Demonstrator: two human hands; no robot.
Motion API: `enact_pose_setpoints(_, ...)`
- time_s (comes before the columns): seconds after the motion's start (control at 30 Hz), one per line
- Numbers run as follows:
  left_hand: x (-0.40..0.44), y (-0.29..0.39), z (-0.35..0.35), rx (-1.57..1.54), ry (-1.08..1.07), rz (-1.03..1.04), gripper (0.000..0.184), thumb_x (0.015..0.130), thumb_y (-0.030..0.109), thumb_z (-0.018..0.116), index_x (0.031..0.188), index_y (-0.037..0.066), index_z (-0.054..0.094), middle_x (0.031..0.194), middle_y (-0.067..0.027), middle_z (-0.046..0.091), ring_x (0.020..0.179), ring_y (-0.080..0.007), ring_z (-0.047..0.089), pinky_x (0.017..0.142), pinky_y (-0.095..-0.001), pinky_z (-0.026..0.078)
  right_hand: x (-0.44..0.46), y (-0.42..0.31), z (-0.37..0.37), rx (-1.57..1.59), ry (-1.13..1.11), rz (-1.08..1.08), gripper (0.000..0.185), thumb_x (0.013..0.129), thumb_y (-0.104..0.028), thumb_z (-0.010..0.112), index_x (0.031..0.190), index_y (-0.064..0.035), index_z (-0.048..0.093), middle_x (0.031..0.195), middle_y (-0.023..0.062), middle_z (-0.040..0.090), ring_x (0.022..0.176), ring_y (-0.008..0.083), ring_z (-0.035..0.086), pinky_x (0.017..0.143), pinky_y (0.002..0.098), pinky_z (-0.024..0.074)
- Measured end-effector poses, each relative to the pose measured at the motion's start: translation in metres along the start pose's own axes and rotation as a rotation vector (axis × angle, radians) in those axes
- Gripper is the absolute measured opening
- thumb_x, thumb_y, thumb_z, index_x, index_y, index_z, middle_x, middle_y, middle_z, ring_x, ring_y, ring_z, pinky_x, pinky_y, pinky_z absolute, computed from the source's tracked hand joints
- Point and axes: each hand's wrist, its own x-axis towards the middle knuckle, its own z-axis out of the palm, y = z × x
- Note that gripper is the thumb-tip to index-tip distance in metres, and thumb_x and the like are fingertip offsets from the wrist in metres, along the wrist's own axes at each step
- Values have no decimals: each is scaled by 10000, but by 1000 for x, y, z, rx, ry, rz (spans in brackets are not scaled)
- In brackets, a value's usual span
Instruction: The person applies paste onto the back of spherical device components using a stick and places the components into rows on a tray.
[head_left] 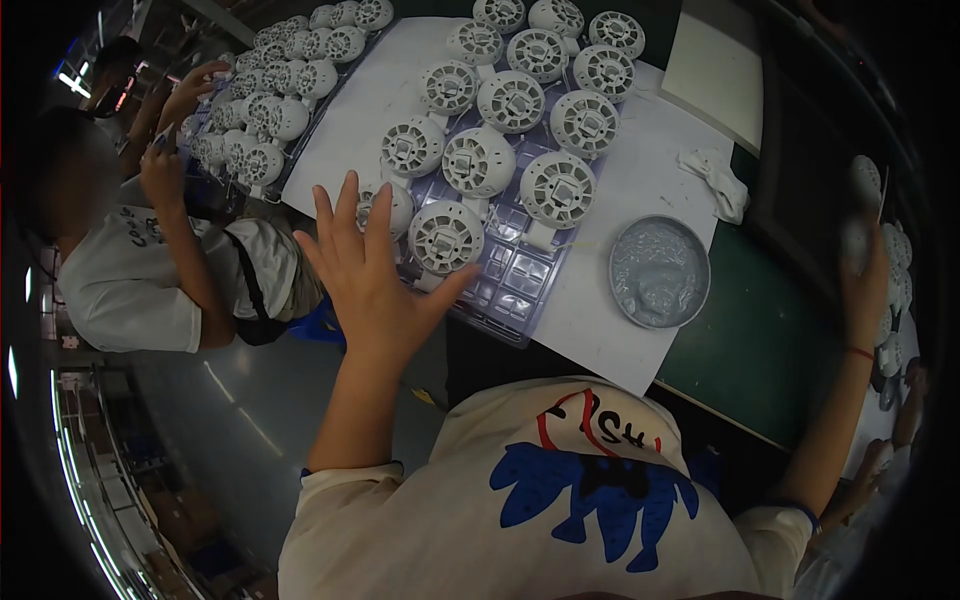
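My left hand (365, 275) is raised with fingers spread and holds nothing. It is beside the front of a clear plastic tray (510, 297), nearest to a white round slotted housing (445, 238). Several more such housings stand in rows on the tray. My right hand (868, 265) reaches out to the far right, blurred by motion. Its fingers appear closed on a white rounded part (856, 240) like these housings, though the grip is partly hidden. A round tub of grey paste (658, 270) sits between my hands, on white paper.
A crumpled white cloth (716, 183) lies behind the tub. The green table top (750, 340) shows to the right. More white housings (893, 270) line the far right edge. At left, a co-worker in a white shirt (140, 280) sits beside another full tray (270, 100).
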Motion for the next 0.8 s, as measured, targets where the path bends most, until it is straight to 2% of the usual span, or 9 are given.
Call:
enact_pose_setpoints(0.2,-1,2,-16,-128,37,45,914,594,458,828,1311,60,424,1417,-202,326,1350,-461,220,1032,-671,133,1,-42,-20,300,122,-64,595,803,20,626,1344,-106,414,1392,134,439,1284,267,435,1049,399,388)
enact_pose_setpoints(0.27,-6,11,-23,-349,247,187,910,615,401,833,1326,39,396,1426,-212,310,1345,-449,246,1064,-603,187,-5,-88,-37,439,171,-118,611,789,23,642,1342,-104,415,1394,151,433,1288,260,432,1040,406,401)
enact_pose_setpoints(0.33,-12,33,-19,-643,176,270,933,630,361,832,1358,37,346,1428,-215,305,1344,-436,258,1071,-561,219,-16,-142,-50,866,233,-301,643,755,7,681,1332,-107,423,1408,181,405,1284,315,428,992,439,447)
enact_pose_setpoints(0.4,-17,68,-13,-963,110,354,960,646,321,832,1390,35,296,1431,-217,300,1343,-422,271,1078,-520,251,-34,-183,-62,1029,97,-446,639,803,-113,687,1339,-181,347,1443,220,315,1230,476,417,962,541,451)
enact_pose_setpoints(0.5,-15,114,-12,-2016,-676,-31,1057,703,182,802,1460,51,75,1413,-181,328,1308,-311,367,1063,-432,311,-38,-225,-69,1146,-34,-608,610,774,-215,739,1273,-184,390,1393,224,390,1199,448,458,991,556,394)
enact_pose_setpoints(0.53,-14,118,-14,-2044,-691,-26,1057,703,182,802,1460,51,75,1413,-181,328,1308,-311,367,1063,-432,311,-38,-232,-71,1227,-102,-693,603,759,-267,765,1240,-185,411,1368,227,427,1184,434,478,1005,563,365)
enact_pose_setpoints(0.6,-11,113,-21,-2073,-1048,-364,1005,717,154,787,1453,39,113,1391,-153,349,1288,-267,392,1062,-391,313,-38,-239,-72,1200,-142,-655,554,781,-304,741,1215,-165,426,1275,209,507,1153,405,514,987,544,370)
enact_pose_setpoints(0.73,-24,95,-20,-2081,-809,-643,995,609,222,857,1373,-4,261,1206,-137,508,1132,-234,536,980,-351,420,-27,-211,-80,1248,-231,-529,367,893,-375,589,1109,-85,524,975,154,658,943,291,623,821,415,447)
enact_pose_setpoints(0.8,-36,75,-5,-2073,-710,-553,1026,539,315,882,1326,-11,309,1119,-132,546,1031,-225,591,909,-350,485,-26,-189,-79,1208,-249,-431,275,899,-287,558,1031,-49,597,940,140,666,846,261,615,743,375,442)
